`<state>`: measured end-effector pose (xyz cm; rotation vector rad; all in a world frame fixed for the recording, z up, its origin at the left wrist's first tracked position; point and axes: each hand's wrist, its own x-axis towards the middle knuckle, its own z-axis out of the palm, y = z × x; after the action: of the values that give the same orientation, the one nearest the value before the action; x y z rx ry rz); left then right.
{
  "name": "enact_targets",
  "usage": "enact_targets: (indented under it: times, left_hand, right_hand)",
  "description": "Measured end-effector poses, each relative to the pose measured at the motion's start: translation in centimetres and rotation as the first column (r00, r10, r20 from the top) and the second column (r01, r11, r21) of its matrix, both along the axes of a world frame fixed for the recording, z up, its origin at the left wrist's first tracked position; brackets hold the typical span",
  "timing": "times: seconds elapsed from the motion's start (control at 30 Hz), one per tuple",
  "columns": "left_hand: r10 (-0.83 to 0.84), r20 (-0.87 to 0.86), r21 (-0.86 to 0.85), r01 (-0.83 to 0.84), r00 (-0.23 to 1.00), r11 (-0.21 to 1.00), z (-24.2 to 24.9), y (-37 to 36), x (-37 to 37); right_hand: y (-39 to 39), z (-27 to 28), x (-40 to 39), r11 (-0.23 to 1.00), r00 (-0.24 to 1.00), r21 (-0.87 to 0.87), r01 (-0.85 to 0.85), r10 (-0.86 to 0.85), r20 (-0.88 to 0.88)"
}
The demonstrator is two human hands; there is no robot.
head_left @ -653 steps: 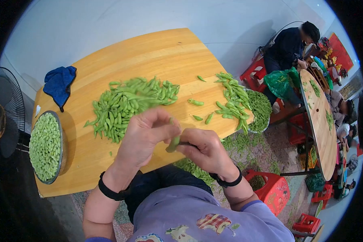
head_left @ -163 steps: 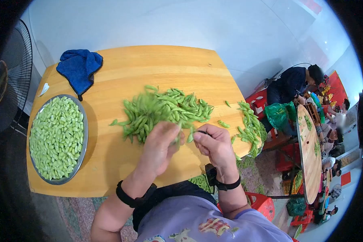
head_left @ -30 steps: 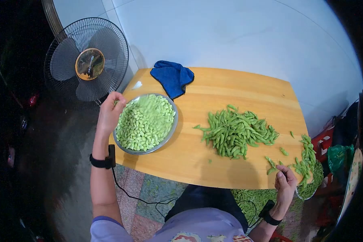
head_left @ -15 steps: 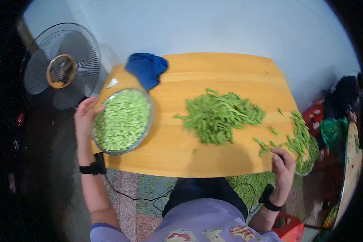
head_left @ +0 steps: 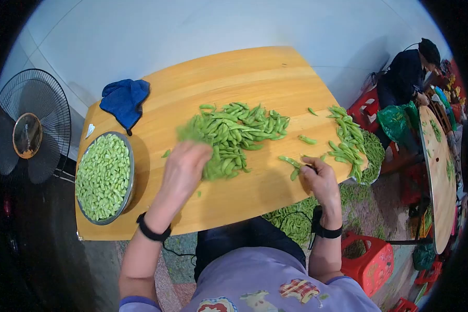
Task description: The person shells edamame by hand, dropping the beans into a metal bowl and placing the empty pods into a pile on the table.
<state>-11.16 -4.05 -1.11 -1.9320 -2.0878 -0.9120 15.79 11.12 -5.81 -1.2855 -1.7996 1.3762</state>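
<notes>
Over the left side of a pile of green soybean pods (head_left: 239,132) is my left hand (head_left: 184,164), its fingers smeared by motion among blurred pods. At the table's front right, my right hand (head_left: 322,182) is closed around a small dark tool (head_left: 311,168), mostly hidden by the fingers. Just left of those fingertips lie a few loose pods (head_left: 291,164). A round bowl (head_left: 130,171) heaped with shelled green soybeans (head_left: 103,177) stands at the table's left end.
The wooden table (head_left: 192,83) also carries a blue cloth (head_left: 124,101) and more pods (head_left: 348,138) on the right. A fan (head_left: 28,132) stands left. Right are a red stool (head_left: 369,260), a seated person (head_left: 405,78) and a round tabletop (head_left: 437,177). Pods cover the floor (head_left: 291,221).
My left hand has moved from the bowl's left rim rightward to the pod pile. My right hand stays closed near the loose pods. The camera view has turned to the right.
</notes>
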Motion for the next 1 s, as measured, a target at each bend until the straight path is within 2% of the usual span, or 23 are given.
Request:
enact_targets:
  times: [0.03, 0.1, 0.17, 0.2, 0.23, 0.27, 0.3, 0.37, 0.5, 0.57, 0.6, 0.63, 0.67, 0.7, 0.73, 0.77, 0.83, 0.9, 0.93, 1.0]
  left_hand:
    - [0.025, -0.010, -0.044, -0.025, 1.000, 0.999, -1.1, 1.4, 0.0]
    - [0.043, -0.019, -0.092, -0.045, 0.999, 0.995, -1.8, 2.3, 0.0]
    - [-0.092, -0.285, -0.216, 0.030, 0.954, 0.976, -1.2, 2.5, 0.0]
    - [-0.103, -0.280, -0.220, 0.041, 0.954, 0.975, -0.8, 2.6, 0.2]
    - [-0.163, -0.364, -0.206, 0.091, 0.917, 0.974, -0.4, 2.5, 0.3]
    - [-0.214, -0.446, -0.193, 0.140, 0.869, 0.971, -0.2, 2.5, 0.3]
    - [-0.218, -0.445, -0.197, 0.142, 0.869, 0.970, 0.0, 2.5, 0.3]
    - [-0.335, -0.545, -0.333, 0.169, 0.768, 0.928, 0.3, 2.5, 0.0]
    - [-0.402, -0.563, -0.291, 0.283, 0.722, 0.914, -0.7, 2.6, -1.1]
    - [-0.303, -0.316, -0.119, 0.280, 0.899, 0.953, -0.9, 2.8, -1.7]
    - [-0.309, -0.317, -0.120, 0.285, 0.897, 0.951, -0.8, 2.8, -1.1]
    - [-0.134, 0.328, -0.080, 0.169, 0.935, 0.982, -0.6, 2.6, 0.1]
    - [0.077, 0.833, -0.126, 0.052, 0.548, 0.991, -0.4, 2.5, 1.3]
    - [0.072, 0.835, -0.124, 0.060, 0.545, 0.990, -0.3, 2.5, 2.1]
    - [0.066, 0.967, -0.086, 0.074, 0.247, 0.994, -0.2, 2.5, 3.0]
    - [0.056, 0.995, -0.050, 0.076, -0.079, 0.996, -0.2, 2.5, 4.0]
    - [0.043, 0.989, -0.025, 0.125, -0.140, 0.992, -0.2, 2.4, 5.4]
    - [-0.031, 0.970, 0.080, 0.195, -0.243, 0.978, -0.4, 2.3, 6.4]
    - [-0.030, 0.968, 0.082, 0.200, -0.250, 0.976, -0.4, 2.3, 6.8]
    - [0.022, 0.989, 0.014, 0.233, -0.149, 0.972, -0.3, 2.5, 7.7]
  right_hand:
    - [0.0, 0.3, 0.4, 1.000, 1.000, -0.001, 0.005, -0.005, 0.001]
    - [-0.2, 1.5, 1.5, 0.989, 0.980, -0.135, 0.063, -0.087, -0.180]
    - [-0.8, 2.0, 1.9, 0.992, 0.985, -0.110, 0.056, -0.073, -0.155]
    - [-1.0, 2.0, 2.1, 0.992, 0.985, -0.123, -0.005, -0.017, -0.174]
    - [-1.3, 2.1, 2.1, 0.988, 0.980, -0.136, -0.068, 0.041, -0.195]
    - [-1.6, 2.4, 1.9, 0.982, 0.981, -0.172, -0.075, 0.042, -0.189]
    - [-1.8, 2.5, 1.6, 0.982, 0.981, -0.175, -0.073, 0.039, -0.189]
    - [-2.2, 2.5, 0.8, 0.982, 0.976, -0.097, -0.161, 0.145, -0.160]
    - [-3.0, 2.7, -0.4, 0.960, 0.953, 0.000, -0.279, 0.277, -0.125]
    - [-3.4, 3.1, -0.7, 0.958, 0.950, -0.009, -0.287, 0.283, -0.133]
    - [-3.6, 3.2, -0.9, 0.950, 0.936, -0.001, -0.313, 0.308, -0.172]
    - [-3.7, 3.3, -1.0, 0.941, 0.919, 0.008, -0.339, 0.333, -0.209]
    - [-3.8, 3.1, -1.4, 0.934, 0.905, 0.118, -0.338, 0.357, -0.231]
    - [-3.9, 3.2, -1.6, 0.936, 0.909, 0.119, -0.332, 0.351, -0.227]
    - [-4.0, 3.5, -1.9, 0.918, 0.886, 0.175, -0.356, 0.391, -0.248]
    - [-4.1, 3.8, -2.1, 0.897, 0.863, 0.230, -0.377, 0.430, -0.265]
    - [-4.3, 4.4, -2.4, 0.894, 0.866, 0.222, -0.389, 0.437, -0.242]
    - [-4.3, 4.7, -2.5, 0.863, 0.846, 0.265, -0.431, 0.488, -0.215]
    - [-4.3, 4.4, -2.6, 0.875, 0.836, 0.267, -0.403, 0.471, -0.281]
    - [-3.8, 4.5, -2.3, 0.845, 0.819, 0.299, -0.444, 0.518, -0.248]
